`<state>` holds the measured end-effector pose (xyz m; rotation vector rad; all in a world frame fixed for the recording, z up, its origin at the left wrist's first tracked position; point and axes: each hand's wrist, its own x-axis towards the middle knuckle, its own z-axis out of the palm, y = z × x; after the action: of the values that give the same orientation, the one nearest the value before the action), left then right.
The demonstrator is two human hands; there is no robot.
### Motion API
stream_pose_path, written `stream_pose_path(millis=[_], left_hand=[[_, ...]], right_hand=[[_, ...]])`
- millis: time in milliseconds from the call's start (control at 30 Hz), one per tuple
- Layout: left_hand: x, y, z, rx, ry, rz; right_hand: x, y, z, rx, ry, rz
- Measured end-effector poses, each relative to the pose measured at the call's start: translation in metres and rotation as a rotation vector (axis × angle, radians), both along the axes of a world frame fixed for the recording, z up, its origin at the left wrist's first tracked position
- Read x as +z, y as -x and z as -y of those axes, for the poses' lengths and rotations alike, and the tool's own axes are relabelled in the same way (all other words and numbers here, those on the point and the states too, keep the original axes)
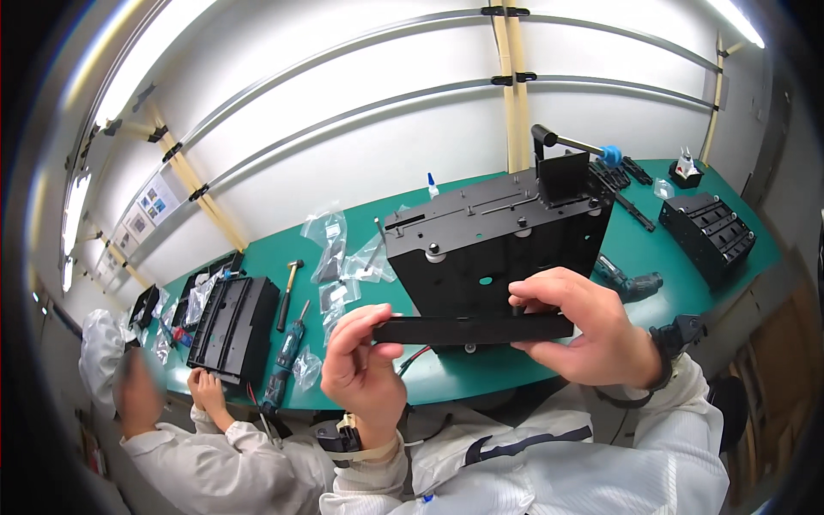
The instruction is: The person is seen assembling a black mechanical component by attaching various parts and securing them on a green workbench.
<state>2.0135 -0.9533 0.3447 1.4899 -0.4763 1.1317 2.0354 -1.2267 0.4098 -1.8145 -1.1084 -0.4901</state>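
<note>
Between my two hands a long flat black bar (468, 330) is held level above the bench's front edge. My left hand (365, 369) pinches its left end between thumb and fingers. The right end is gripped by my right hand (588, 322), and a small dark peg (518, 307) stands up by its fingertips. Just behind the bar rises a large black metal housing (498, 232) with screws and white washers along its top. A black crank handle (571, 144) with a blue end sits at its upper right.
On the green bench (481, 378) lie a power screwdriver (287, 348), a hammer (290, 292), a cordless driver (631, 279) and plastic bags (330, 245). A black ribbed case (712, 227) stands far right. At left, a co-worker (189, 438) touches another black case (232, 326).
</note>
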Motion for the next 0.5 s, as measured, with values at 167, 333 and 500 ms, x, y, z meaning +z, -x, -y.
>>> stream_pose_path(millis=[167, 333, 500], left_hand=[[-0.013, -0.008, -0.013, -0.118, 0.100, 0.153], [-0.027, -0.011, -0.019, -0.162, 0.118, 0.152], [-0.032, -0.007, -0.026, -0.117, 0.094, 0.181]], right_hand=[[-0.001, 0.001, 0.004, 0.019, -0.049, 0.138], [-0.011, -0.006, 0.007, 0.092, -0.069, 0.265], [-0.013, -0.009, 0.004, 0.132, -0.059, 0.324]])
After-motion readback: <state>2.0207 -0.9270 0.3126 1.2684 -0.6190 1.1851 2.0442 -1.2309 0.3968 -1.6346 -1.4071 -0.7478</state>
